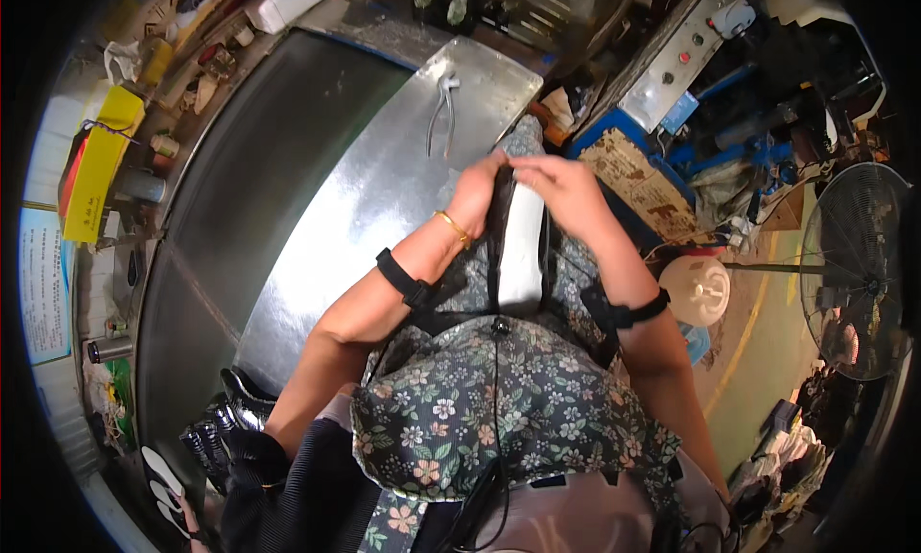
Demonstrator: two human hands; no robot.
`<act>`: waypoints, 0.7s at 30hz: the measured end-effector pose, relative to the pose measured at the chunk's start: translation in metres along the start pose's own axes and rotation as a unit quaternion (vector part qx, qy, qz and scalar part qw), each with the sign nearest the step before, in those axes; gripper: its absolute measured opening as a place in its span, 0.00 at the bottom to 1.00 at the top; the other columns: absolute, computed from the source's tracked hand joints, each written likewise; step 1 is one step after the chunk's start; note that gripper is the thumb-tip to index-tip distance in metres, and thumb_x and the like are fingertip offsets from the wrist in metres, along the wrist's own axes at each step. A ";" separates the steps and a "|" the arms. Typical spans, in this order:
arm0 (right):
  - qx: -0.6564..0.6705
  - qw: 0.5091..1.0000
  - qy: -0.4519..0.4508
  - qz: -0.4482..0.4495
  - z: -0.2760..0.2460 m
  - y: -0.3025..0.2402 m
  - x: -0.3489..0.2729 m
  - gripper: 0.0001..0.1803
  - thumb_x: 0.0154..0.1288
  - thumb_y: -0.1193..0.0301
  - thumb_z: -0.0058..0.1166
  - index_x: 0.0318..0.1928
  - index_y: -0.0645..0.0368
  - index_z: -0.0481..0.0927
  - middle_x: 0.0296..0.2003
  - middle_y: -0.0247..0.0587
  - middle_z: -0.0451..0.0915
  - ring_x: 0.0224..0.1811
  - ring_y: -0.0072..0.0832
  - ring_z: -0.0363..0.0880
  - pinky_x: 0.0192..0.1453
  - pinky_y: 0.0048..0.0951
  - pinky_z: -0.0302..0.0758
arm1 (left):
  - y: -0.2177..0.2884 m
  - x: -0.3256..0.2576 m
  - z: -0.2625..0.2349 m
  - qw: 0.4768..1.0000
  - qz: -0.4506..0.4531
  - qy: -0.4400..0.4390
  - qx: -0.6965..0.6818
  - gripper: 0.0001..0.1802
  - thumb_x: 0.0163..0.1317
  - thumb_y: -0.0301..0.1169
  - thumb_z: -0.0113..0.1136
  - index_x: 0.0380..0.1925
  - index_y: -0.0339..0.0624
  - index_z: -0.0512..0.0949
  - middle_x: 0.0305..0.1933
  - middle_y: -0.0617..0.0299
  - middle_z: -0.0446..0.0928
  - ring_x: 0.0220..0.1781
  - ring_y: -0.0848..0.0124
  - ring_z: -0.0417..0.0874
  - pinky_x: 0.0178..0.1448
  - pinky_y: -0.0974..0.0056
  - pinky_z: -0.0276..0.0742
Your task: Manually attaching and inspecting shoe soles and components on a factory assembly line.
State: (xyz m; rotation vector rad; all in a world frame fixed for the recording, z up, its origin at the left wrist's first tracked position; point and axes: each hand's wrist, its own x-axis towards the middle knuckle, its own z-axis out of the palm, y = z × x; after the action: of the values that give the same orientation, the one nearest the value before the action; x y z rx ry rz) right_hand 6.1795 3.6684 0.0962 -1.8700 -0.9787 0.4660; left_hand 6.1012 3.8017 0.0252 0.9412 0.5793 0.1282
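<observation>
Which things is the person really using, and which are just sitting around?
In use:
- left hand, pinching the dark strap
- right hand, on the white piece

Just lying about:
- pliers on the metal sheet
- yellow box
- standing fan
- white round lid on the floor

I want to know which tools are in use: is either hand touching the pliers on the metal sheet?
Apart. The head view shows the pliers lying alone on the metal sheet, bare sheet between them and the left hand; the right hand is farther off.
</observation>
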 end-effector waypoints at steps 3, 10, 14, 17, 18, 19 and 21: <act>-0.067 0.995 0.035 0.071 0.023 0.041 -0.017 0.27 0.65 0.65 0.58 0.63 0.58 0.71 0.51 0.50 0.81 0.52 0.33 0.81 0.56 0.32 0.74 | -0.005 -0.012 0.003 0.790 0.481 0.036 0.378 0.19 0.63 0.34 0.57 0.51 0.36 0.75 0.53 0.46 0.75 0.58 0.50 0.74 0.64 0.57 0.68; 0.149 0.978 0.031 0.142 0.034 0.054 -0.076 0.13 0.71 0.71 0.48 0.48 0.68 0.77 0.35 0.40 0.83 0.36 0.28 0.81 0.45 0.30 0.76 | 0.036 0.003 -0.027 0.922 0.142 -0.222 0.282 0.29 0.65 0.33 0.61 0.64 0.40 0.66 0.57 0.58 0.74 0.59 0.70 0.74 0.65 0.65 0.68; 0.373 0.898 -0.009 0.234 0.013 0.064 -0.075 0.14 0.72 0.68 0.50 0.50 0.66 0.77 0.40 0.37 0.82 0.40 0.22 0.80 0.46 0.28 0.76 | 0.023 -0.005 -0.024 0.969 0.030 -0.180 0.167 0.27 0.63 0.30 0.64 0.60 0.42 0.68 0.51 0.62 0.77 0.52 0.73 0.77 0.59 0.68 0.72; 0.542 0.796 0.032 0.268 0.026 0.084 -0.091 0.23 0.73 0.60 0.49 0.58 0.65 0.74 0.46 0.38 0.81 0.48 0.22 0.78 0.52 0.28 0.75 | 0.006 -0.015 -0.018 0.977 0.054 -0.153 0.137 0.27 0.58 0.28 0.68 0.57 0.43 0.69 0.48 0.63 0.76 0.49 0.73 0.77 0.55 0.69 0.74; 0.544 0.756 0.033 0.362 0.029 0.076 -0.083 0.27 0.73 0.54 0.47 0.59 0.65 0.74 0.46 0.38 0.81 0.49 0.23 0.78 0.54 0.27 0.74 | 0.006 -0.019 -0.021 0.980 0.037 -0.151 0.122 0.28 0.58 0.28 0.68 0.58 0.43 0.69 0.48 0.63 0.76 0.50 0.73 0.77 0.55 0.68 0.73; 0.540 0.710 0.034 0.450 0.033 0.071 -0.074 0.31 0.73 0.49 0.45 0.60 0.65 0.73 0.47 0.38 0.81 0.50 0.23 0.78 0.55 0.26 0.73 | 0.007 -0.019 -0.019 0.982 0.022 -0.152 0.107 0.28 0.58 0.28 0.68 0.58 0.43 0.69 0.47 0.64 0.76 0.50 0.73 0.76 0.56 0.68 0.73; 0.277 0.851 -0.007 0.446 0.058 0.066 -0.074 0.40 0.73 0.39 0.32 0.57 0.65 0.76 0.48 0.43 0.81 0.49 0.27 0.77 0.56 0.26 0.72 | 0.000 -0.016 -0.019 0.979 0.047 -0.142 0.135 0.27 0.59 0.27 0.67 0.58 0.43 0.69 0.47 0.64 0.77 0.49 0.74 0.76 0.55 0.68 0.73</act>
State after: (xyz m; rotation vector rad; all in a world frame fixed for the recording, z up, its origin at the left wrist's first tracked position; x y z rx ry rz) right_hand 6.1243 3.6268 0.0043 -1.6656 0.1180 1.1675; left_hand 6.0782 3.8100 0.0236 1.2280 0.2911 -0.0013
